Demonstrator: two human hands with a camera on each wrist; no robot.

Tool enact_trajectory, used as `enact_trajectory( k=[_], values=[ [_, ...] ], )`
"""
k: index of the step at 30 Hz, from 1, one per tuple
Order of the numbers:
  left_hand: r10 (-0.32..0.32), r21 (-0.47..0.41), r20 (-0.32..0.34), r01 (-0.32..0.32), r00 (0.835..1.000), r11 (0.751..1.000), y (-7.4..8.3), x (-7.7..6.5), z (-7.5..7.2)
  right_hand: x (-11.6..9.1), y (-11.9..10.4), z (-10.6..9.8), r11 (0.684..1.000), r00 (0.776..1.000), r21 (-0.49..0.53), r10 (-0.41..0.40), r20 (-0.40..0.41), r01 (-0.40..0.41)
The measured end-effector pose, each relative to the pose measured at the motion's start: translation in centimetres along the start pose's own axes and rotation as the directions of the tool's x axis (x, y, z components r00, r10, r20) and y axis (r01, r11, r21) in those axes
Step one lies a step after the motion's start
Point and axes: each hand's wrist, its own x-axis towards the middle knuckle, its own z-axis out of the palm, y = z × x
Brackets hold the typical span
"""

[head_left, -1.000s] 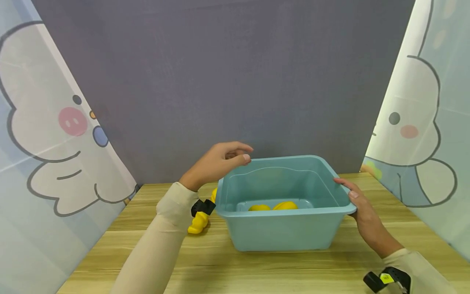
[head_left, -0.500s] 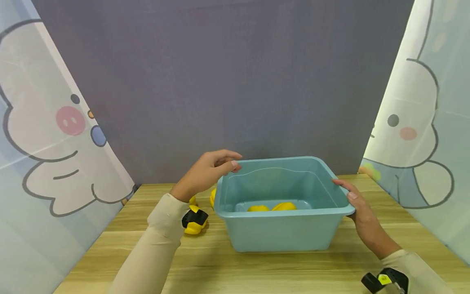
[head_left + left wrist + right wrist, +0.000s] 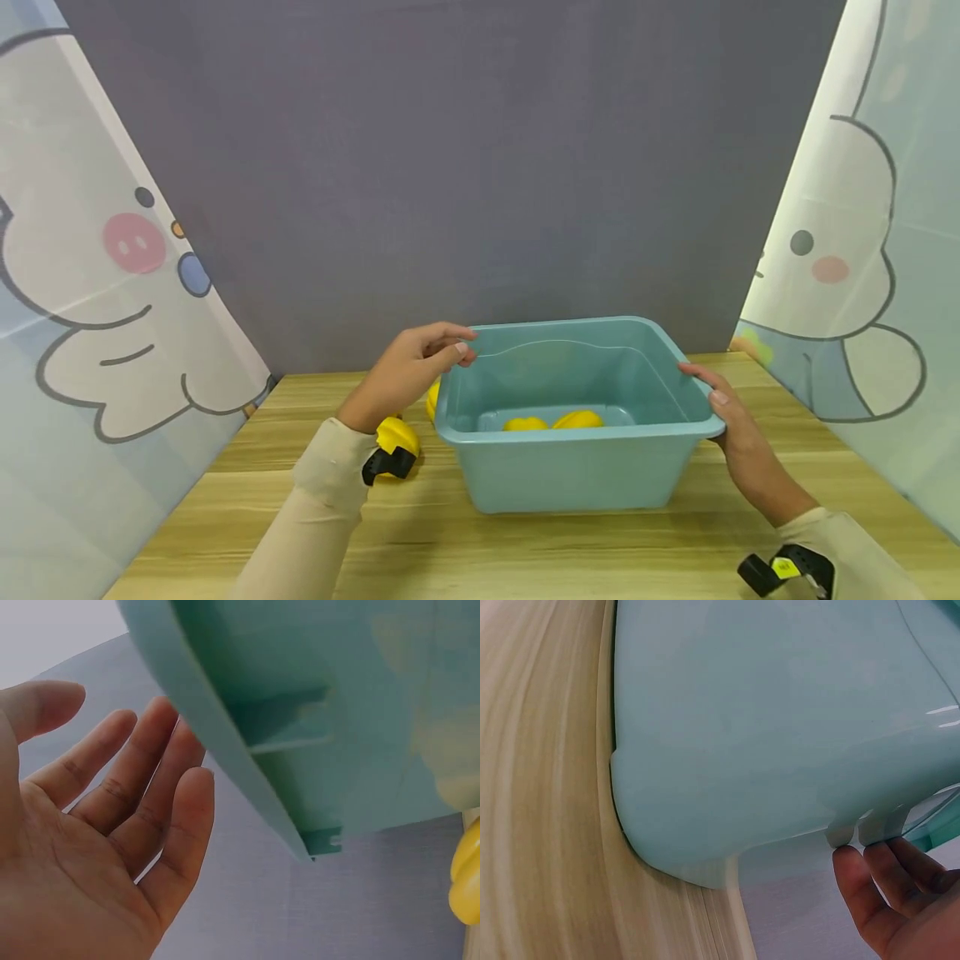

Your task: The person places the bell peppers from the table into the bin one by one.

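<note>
A light teal plastic basin stands on the wooden table. Two smooth yellow rounded things lie on its floor, partly hidden by the front wall. My right hand grips the basin's right rim, thumb on top and fingers beneath; the right wrist view shows those fingers against its outside. Beside the left rim, my left hand hovers with loosely bent fingers, holding nothing. In the left wrist view its palm faces the camera and the fingertips are close to the rim; contact is hard to tell.
Outside the basin on the left, a yellow lobed thing lies behind the left wrist's black camera strap. Another yellow one is mostly hidden by the basin. A grey cloth wall rises behind, with cartoon-printed curtains at both sides.
My left hand has moved left and down, from above the basin's back left corner to beside its left rim. The right hand keeps its grip, and the basin stays about where it was.
</note>
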Motion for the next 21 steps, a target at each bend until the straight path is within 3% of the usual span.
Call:
enact_trajectory(
  k=[6, 21],
  values=[
    [-0.008, 0.001, -0.011, 0.008, 1.000, 1.000, -0.9, -0.4, 0.3, -0.3, 0.3, 0.0, 0.999, 1.000, 0.046, -0.006, -0.014, 0.007],
    [-0.012, -0.050, -0.082, 0.008, 0.997, 0.999, -3.1, -3.5, 0.0, 0.0, 0.2, -0.1, 0.997, 1.000, 0.071, -0.001, -0.015, 0.002]
  ],
)
